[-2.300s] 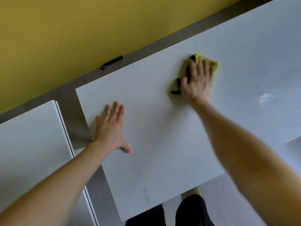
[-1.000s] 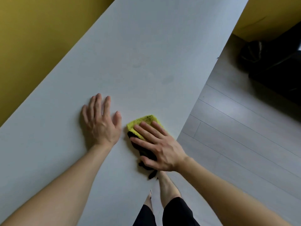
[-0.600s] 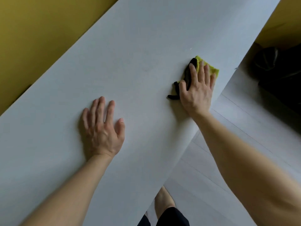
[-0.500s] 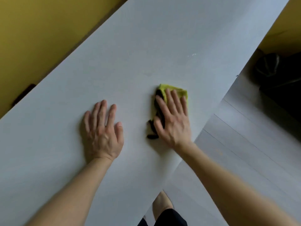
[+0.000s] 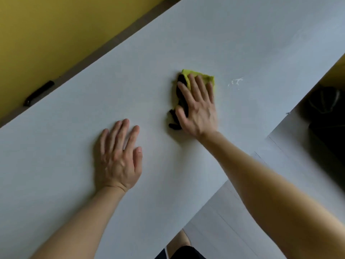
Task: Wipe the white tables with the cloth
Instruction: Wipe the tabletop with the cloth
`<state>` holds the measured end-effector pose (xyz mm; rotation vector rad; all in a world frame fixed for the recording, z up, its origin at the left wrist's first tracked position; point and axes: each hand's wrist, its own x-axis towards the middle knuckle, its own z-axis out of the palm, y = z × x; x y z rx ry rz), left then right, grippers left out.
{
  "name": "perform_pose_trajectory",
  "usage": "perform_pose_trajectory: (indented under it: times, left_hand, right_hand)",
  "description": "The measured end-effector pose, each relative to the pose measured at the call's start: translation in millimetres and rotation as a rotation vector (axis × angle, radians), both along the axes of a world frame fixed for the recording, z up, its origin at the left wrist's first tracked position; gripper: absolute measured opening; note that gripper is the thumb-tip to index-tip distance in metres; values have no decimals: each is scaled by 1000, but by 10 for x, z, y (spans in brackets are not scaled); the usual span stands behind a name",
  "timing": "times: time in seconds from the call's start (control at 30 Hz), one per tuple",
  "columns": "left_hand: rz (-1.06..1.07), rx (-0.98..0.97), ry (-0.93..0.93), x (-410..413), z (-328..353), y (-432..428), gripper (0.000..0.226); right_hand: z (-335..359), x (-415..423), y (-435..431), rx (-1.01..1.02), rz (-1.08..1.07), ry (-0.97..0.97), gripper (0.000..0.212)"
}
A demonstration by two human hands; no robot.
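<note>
The cloth (image 5: pixel 194 73) is a small folded one, yellow-green with a black side showing along its left edge. It sits flat on the white table (image 5: pixel 168 43), roughly mid-surface and a bit toward the right. The right hand (image 5: pixel 197 109) lies on top of it, palm down, with the fingers straight and close together, pressing it onto the tabletop rather than gripping it. Only the far yellow edge and the black part by the thumb stick out. Just to the right of the cloth, not touching it, there's a small white smear (image 5: pixel 236 82) on the table. The left hand (image 5: pixel 119 156) rests flat on the bare table nearer the person, well apart from the cloth, with the fingers straight and slightly spread, holding nothing. Both forearms are bare. Beyond the far edge of the table is a brownish strip with 1 small black object (image 5: pixel 38 93) on it, then a yellow wall (image 5: pixel 56 25). On the right there's pale floor (image 5: pixel 224 221) and something dark and blurry (image 5: pixel 324 109) that I can't make out. At the bottom you can see a bit of the person's leg (image 5: pixel 184 253) in dark clothing.
</note>
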<state>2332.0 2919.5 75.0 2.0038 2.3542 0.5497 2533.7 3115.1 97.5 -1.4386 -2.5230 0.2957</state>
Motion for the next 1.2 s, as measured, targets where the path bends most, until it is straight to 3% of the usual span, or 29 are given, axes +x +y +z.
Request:
perform_pose_trajectory:
  times: [0.13, 0.23, 0.3, 0.4, 0.47, 0.53, 0.57, 0.63, 0.7, 0.73, 0.8, 0.87, 0.93, 1.0, 1.03, 1.1, 1.17, 1.2]
  left_hand:
    - [10, -7, -12, -9, -10, -1, 60]
    - [91, -34, 9, -10, -36, -5, 73]
    - [167, -50, 42, -6, -41, -6, 78]
    - [274, -91, 86, -3, -51, -26, 87]
    - [349, -115, 97, 1, -56, -22, 92]
    - [386, -110, 95, 5, -67, -24, 93]
    - [390, -99, 91, 2, -70, -21, 91]
    - [384, -83, 76, 7, -59, -17, 88]
    - [389, -99, 80, 12, -43, -13, 87]
    - [390, -112, 83, 17, -24, -14, 87]
    - [382, -118, 83, 21, 5, -13, 87]
    - [379, -122, 84, 23, 12, -6, 88]
    - [384, -126, 83, 20, -15, -16, 89]
    - [379, -116, 84, 21, -35, -20, 88]
    - [378, -113, 83, 19, -35, -19, 87]
    - [385, -128, 74, 19, -16, -22, 86]
    - [388, -156, 70, 25, 5, -15, 87]
    - [386, -163, 70, 29, 6, -10, 87]
  right_hand:
    - [67, 126, -850, -118, 737, -22, 71]
    - [54, 259, -302, -130, 1017, -56, 69]
    - [27, 256, 274, -85, 861, -62, 68]
    - [-17, 31, 790, 20, 297, -55, 66]
    - [-56, -345, 624, 6, -99, -45, 70]
    - [-33, -687, 227, -28, -217, -25, 73]
    - [-14, -771, 34, -48, -98, -16, 73]
    - [-10, -683, -203, -61, 416, -36, 70]
    - [16, -462, 88, -59, 911, -66, 69]
    - [28, -400, 353, -55, 1034, -88, 69]
    - [-12, -342, 908, -34, 915, -122, 70]
    - [-7, -340, 1341, 5, 524, -104, 69]
    - [-19, -546, 1379, 13, 114, -85, 72]
    - [-16, -937, 1007, 0, -22, -83, 76]
    - [-5, -1111, 752, -8, 96, -73, 75]
    - [-6, -1295, 311, -22, 580, -63, 72]
    - [14, -1215, 362, -13, 988, -76, 70]
    - [5, -1112, 588, 1, 1069, -70, 70]
